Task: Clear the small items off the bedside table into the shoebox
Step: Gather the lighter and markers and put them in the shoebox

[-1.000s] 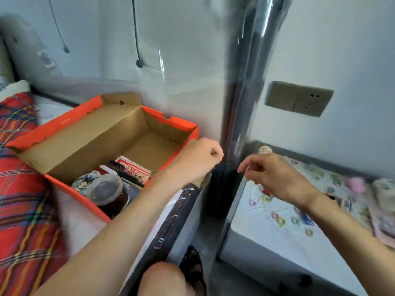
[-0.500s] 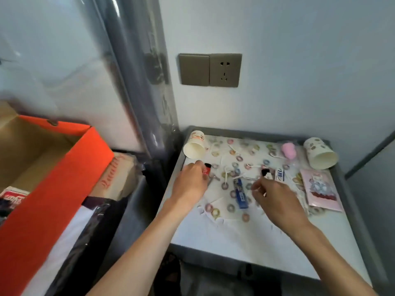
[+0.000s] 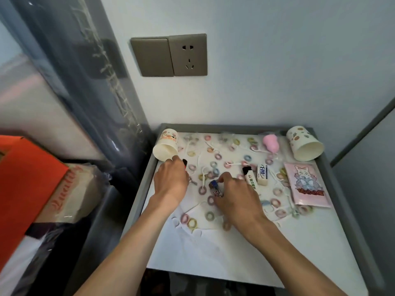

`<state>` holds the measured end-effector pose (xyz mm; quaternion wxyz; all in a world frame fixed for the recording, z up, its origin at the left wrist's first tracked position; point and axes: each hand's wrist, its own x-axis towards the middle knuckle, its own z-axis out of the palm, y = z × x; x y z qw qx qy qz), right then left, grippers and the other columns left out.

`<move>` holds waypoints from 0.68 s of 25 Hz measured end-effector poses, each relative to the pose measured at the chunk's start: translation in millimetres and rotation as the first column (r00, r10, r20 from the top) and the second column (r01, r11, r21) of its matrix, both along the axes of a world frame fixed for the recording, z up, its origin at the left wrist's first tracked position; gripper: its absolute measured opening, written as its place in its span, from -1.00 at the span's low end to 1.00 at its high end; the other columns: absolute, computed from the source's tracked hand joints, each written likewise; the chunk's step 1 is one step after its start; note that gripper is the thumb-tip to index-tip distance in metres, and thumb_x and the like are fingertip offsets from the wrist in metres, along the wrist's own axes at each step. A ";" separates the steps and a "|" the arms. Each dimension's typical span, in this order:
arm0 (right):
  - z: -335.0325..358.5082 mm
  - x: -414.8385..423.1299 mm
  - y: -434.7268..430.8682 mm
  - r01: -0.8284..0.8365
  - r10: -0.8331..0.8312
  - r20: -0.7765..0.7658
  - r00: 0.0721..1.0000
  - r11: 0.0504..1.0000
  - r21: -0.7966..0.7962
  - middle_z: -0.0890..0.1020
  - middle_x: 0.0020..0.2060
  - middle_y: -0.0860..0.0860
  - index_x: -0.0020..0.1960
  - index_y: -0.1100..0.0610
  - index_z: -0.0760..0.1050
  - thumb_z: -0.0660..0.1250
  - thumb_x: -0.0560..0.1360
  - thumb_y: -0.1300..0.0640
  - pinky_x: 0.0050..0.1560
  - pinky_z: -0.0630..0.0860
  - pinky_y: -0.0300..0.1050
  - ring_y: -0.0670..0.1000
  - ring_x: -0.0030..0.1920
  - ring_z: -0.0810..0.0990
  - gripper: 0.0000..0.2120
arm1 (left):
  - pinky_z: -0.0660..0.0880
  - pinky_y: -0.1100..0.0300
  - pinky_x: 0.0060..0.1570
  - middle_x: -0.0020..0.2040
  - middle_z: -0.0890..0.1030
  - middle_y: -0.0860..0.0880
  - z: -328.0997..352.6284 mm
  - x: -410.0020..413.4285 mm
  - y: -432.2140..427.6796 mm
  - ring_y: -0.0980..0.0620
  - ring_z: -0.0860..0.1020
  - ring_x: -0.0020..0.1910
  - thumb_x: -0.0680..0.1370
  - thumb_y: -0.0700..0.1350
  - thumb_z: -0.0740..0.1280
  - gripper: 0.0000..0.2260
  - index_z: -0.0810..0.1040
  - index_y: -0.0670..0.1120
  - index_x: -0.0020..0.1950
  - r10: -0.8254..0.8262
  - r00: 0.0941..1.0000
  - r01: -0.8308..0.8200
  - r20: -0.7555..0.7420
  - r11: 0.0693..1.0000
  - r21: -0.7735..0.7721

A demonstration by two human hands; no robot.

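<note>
The grey-rimmed bedside table (image 3: 350, 221) has a white top strewn with several small pastel rings (image 3: 277, 191). My left hand (image 3: 171, 180) curls round a small red item (image 3: 185, 163) near the table's left edge. My right hand (image 3: 235, 197) pinches a small blue lighter-like item (image 3: 214, 185) at the middle. Just right of it lie a white tube with a black cap (image 3: 249, 176) and a white eraser (image 3: 262, 174). The orange shoebox (image 3: 23, 184) shows only a corner at the far left.
Two paper cups lie on their sides, one at the back left (image 3: 166, 145) and one at the back right (image 3: 304, 146). A pink egg-shaped sponge (image 3: 271, 142) and a pink cartoon packet (image 3: 307, 184) sit at the right. A plastic-wrapped bundle (image 3: 74, 193) fills the gap beside the shoebox.
The view swung from the shoebox to the table. Both hands came down onto the tabletop; the left closed on the red item and the right on the blue one.
</note>
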<state>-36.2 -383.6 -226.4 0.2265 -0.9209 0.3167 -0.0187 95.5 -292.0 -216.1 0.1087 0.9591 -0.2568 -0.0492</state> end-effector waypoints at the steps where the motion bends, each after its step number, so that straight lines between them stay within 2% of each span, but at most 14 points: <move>1: 4.2 0.1 -3.1 0.026 -0.027 0.025 0.999 0.999 0.037 0.61 0.00 0.12 0.23 0.09 0.42 0.32 0.47 0.11 -0.20 0.37 -0.08 0.17 -0.03 0.57 -0.66 | 0.34 0.08 -0.18 0.13 0.60 -0.20 4.6 -0.1 1.6 -0.23 0.56 0.10 0.62 -0.16 0.26 -0.83 0.48 -0.20 0.17 0.003 1.000 -0.003 0.004 1.000 -0.022; 3: 12.0 -2.8 -16.9 0.092 -0.100 0.099 0.990 0.992 0.084 0.60 -0.04 0.13 0.18 0.15 0.45 0.25 0.50 0.13 -0.23 0.34 -0.10 0.15 -0.13 0.53 -0.74 | 0.42 0.07 -0.16 0.07 0.60 -0.18 13.5 -4.5 6.9 -0.21 0.58 0.04 0.62 -0.15 0.24 -0.86 0.49 -0.17 0.13 -0.014 0.998 0.005 -0.056 0.989 -0.149; 4: 15.3 -6.5 -25.6 0.131 -0.140 0.133 0.981 0.989 0.073 0.58 -0.06 0.13 0.16 0.17 0.43 0.23 0.53 0.13 -0.26 0.33 -0.10 0.13 -0.17 0.52 -0.77 | 0.49 0.05 -0.17 0.01 0.60 -0.15 16.1 -8.4 10.3 -0.18 0.61 -0.03 0.62 -0.17 0.24 -0.91 0.48 -0.14 0.09 -0.026 0.987 -0.023 -0.157 0.954 -0.300; 5: 16.8 -10.8 -33.6 0.174 -0.178 0.149 0.973 0.984 0.039 0.56 -0.07 0.13 0.14 0.18 0.39 0.20 0.56 0.15 -0.28 0.32 -0.08 0.13 -0.18 0.52 -0.81 | 0.56 0.05 -0.23 -0.05 0.60 -0.11 18.5 -13.2 12.7 -0.13 0.65 -0.15 0.62 -0.20 0.23 -0.97 0.46 -0.11 0.02 -0.055 0.951 -0.098 -0.305 0.880 -0.465; 6: 15.4 -15.5 -40.2 0.216 -0.213 0.137 0.967 0.976 -0.009 0.56 -0.05 0.15 0.11 0.20 0.36 0.18 0.57 0.18 -0.27 0.31 -0.05 0.18 -0.15 0.53 -0.85 | 0.57 0.09 -0.33 -0.13 0.59 -0.09 20.1 -18.6 13.6 -0.06 0.65 -0.30 0.62 -0.23 0.21 -0.92 0.44 -0.09 -0.03 -0.099 0.887 -0.209 -0.451 0.784 -0.584; 7: 12.5 -18.7 -44.7 0.250 -0.243 0.096 0.965 0.966 -0.064 0.56 -0.02 0.18 0.09 0.21 0.35 0.17 0.57 0.20 -0.24 0.31 -0.03 0.23 -0.09 0.55 -0.87 | 0.51 0.15 -0.42 -0.21 0.57 -0.07 20.3 -22.6 13.3 -0.01 0.60 -0.42 0.61 -0.26 0.20 -0.89 0.44 -0.08 -0.07 -0.143 0.816 -0.316 -0.561 0.702 -0.638; 9: 5.0 -21.3 -47.3 0.286 -0.293 -0.020 0.956 0.945 -0.161 0.58 0.04 0.20 0.12 0.23 0.37 0.18 0.58 0.17 -0.18 0.32 -0.04 0.25 0.02 0.58 -0.83 | 0.37 0.23 -0.47 -0.33 0.52 -0.03 18.3 -27.0 11.4 0.05 0.45 -0.51 0.59 -0.28 0.21 -0.89 0.47 -0.12 -0.09 -0.196 0.707 -0.449 -0.680 0.618 -0.645; 12: 0.4 -18.8 -47.2 0.313 -0.338 -0.077 0.938 0.920 -0.235 0.62 0.05 0.17 0.16 0.23 0.39 0.19 0.62 0.07 -0.17 0.33 -0.05 0.22 0.07 0.59 -0.75 | 0.22 0.28 -0.50 -0.41 0.41 0.03 19.8 -28.5 9.5 0.08 0.28 -0.51 0.55 -0.23 0.30 -0.97 0.52 -0.14 -0.07 -0.243 0.614 -0.534 -0.751 0.572 -0.622; 15: 1.6 -16.1 -47.2 0.307 -0.361 -0.124 0.924 0.897 -0.318 0.64 0.03 0.15 0.22 0.22 0.37 0.26 0.58 0.06 -0.17 0.30 -0.04 0.21 0.08 0.59 -0.70 | 0.18 0.28 -0.49 -0.44 0.36 0.05 21.2 -28.9 10.5 0.09 0.22 -0.50 0.54 -0.21 0.34 -0.98 0.56 -0.14 -0.06 -0.229 0.547 -0.601 -0.805 0.562 -0.569; 17: 2.3 -14.2 -44.6 0.288 -0.357 -0.141 0.923 0.887 -0.360 0.65 0.02 0.13 0.22 0.21 0.38 0.29 0.56 0.05 -0.17 0.31 -0.04 0.20 0.07 0.61 -0.68 | 0.20 0.25 -0.44 -0.44 0.37 0.04 22.5 -30.0 10.6 0.09 0.24 -0.51 0.54 -0.22 0.33 -0.97 0.56 -0.15 -0.08 -0.228 0.534 -0.619 -0.815 0.551 -0.560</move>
